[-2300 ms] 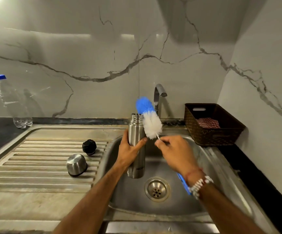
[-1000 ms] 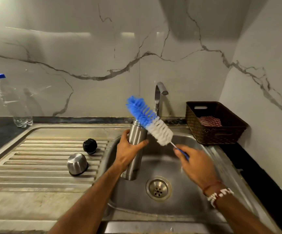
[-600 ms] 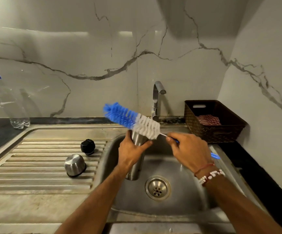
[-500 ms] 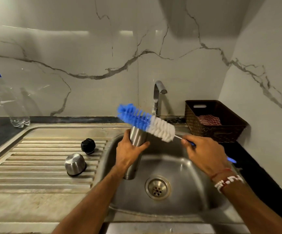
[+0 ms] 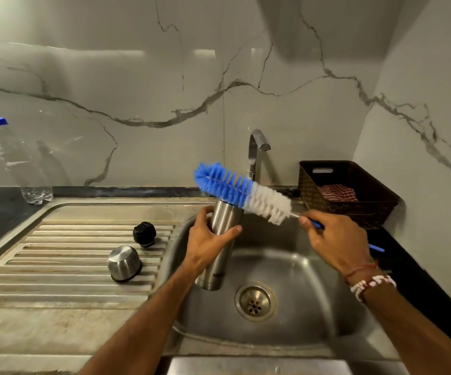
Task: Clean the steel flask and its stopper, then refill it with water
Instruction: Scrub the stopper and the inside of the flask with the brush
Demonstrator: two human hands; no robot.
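My left hand (image 5: 209, 240) grips the steel flask (image 5: 220, 250) near its top and holds it upright over the sink basin (image 5: 300, 315). A bottle brush (image 5: 241, 189) with blue and white bristles lies almost level across the flask's mouth, its blue tip pointing left. My right hand (image 5: 335, 239) holds the brush by its thin blue handle, to the right of the flask. The black stopper (image 5: 144, 234) and the steel cap (image 5: 123, 263), which sits upside down, rest on the ribbed draining board (image 5: 56, 255).
The tap (image 5: 256, 152) rises behind the basin, no water running. A dark woven basket (image 5: 354, 209) holding a red-striped cloth (image 5: 337, 192) stands at the right. A clear plastic bottle (image 5: 21, 163) with a blue cap stands at the back left. The drain (image 5: 255, 301) is open.
The brush came out upright beside the flask, then swung down to lie sideways over its mouth, sliding left and back right. My right hand shifted right along the handle. The flask stayed held.
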